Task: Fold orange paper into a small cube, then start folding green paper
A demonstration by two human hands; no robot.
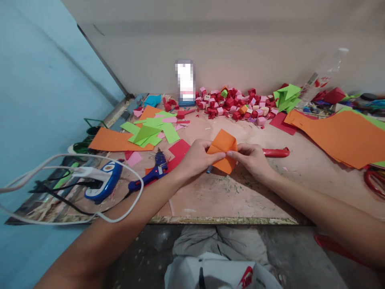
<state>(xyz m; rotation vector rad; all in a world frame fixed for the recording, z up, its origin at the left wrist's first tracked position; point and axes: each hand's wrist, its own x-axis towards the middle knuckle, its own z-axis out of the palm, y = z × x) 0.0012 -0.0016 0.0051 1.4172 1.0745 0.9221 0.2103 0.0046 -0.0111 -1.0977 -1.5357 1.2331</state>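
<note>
An orange paper square (224,140) with crease lines is held up between both hands, just above the wooden table. My left hand (202,156) pinches its left side, thumb in front and fingers behind. From the right, my right hand (249,156) grips the other side, its thumb tip close to the left thumb. Both hands' back fingers are partly hidden by the paper. A red-handled tool (276,152) lies just beyond my right hand, its other end hidden behind the hand. Below the paper's left corner a small blue stick (209,169) shows.
A blue glue gun (156,172) lies left of my hands, near a blue-and-white power strip (104,182) with looping cables. Green paper pieces (147,134) lie at back left. Small folded paper cubes (231,104) are heaped behind, beside a phone (185,82). Large orange sheets (339,136) lie right.
</note>
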